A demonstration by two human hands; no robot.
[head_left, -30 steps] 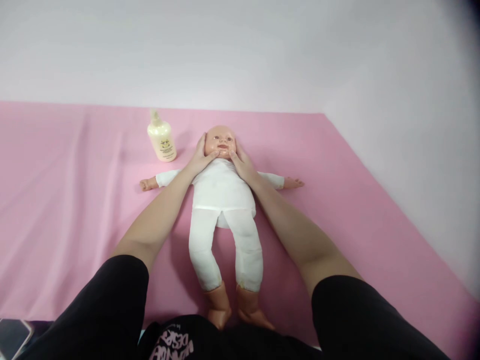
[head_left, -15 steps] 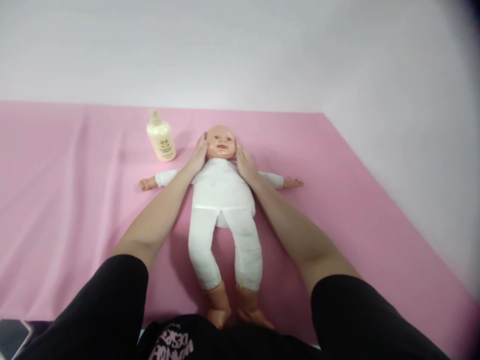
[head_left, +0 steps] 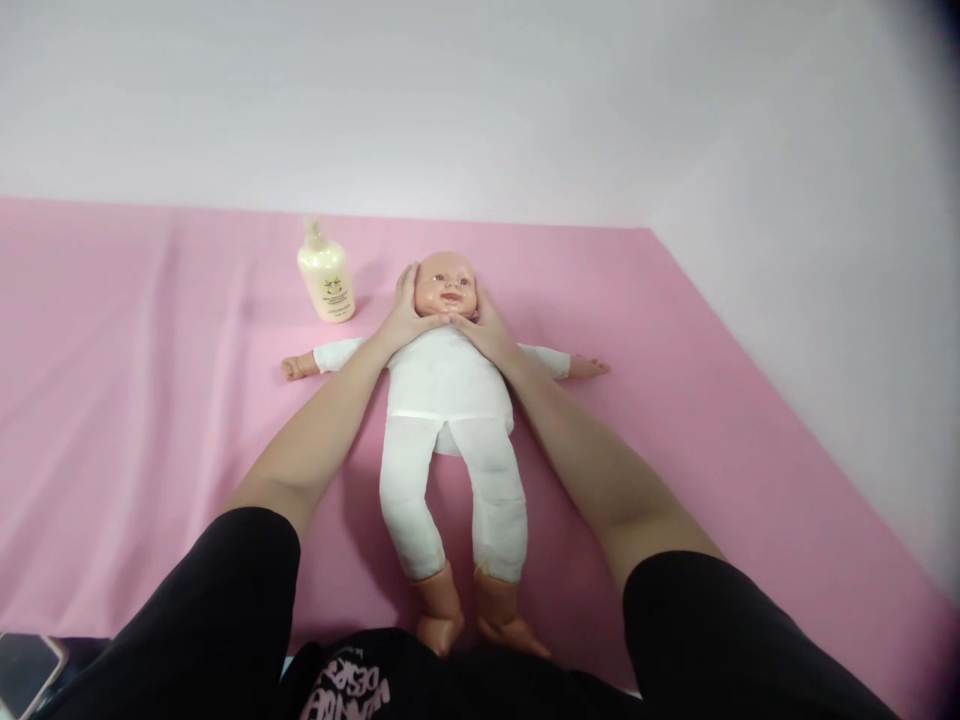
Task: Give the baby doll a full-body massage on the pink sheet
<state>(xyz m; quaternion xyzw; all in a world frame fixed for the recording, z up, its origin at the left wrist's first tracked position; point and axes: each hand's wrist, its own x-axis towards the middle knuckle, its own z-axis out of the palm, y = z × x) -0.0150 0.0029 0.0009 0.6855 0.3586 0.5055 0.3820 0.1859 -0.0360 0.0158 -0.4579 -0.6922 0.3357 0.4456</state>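
Note:
A baby doll (head_left: 448, 390) in a white suit lies on its back on a pink sheet (head_left: 150, 400), arms spread and feet toward me. My left hand (head_left: 403, 312) cups the left side of the doll's head, with the thumb under the chin. My right hand (head_left: 486, 325) cups the right side, and its thumb meets the other below the chin. The doll's face (head_left: 448, 284) shows between my hands.
A cream lotion bottle (head_left: 325, 274) stands upright on the sheet just left of the doll's head. A phone (head_left: 22, 668) lies at the bottom left corner. White walls close off the back and right edges of the sheet.
My thumbs swept out from the doll's cheeks to the sides of its head, then came back in and now meet under the chin. The doll has stayed in place.

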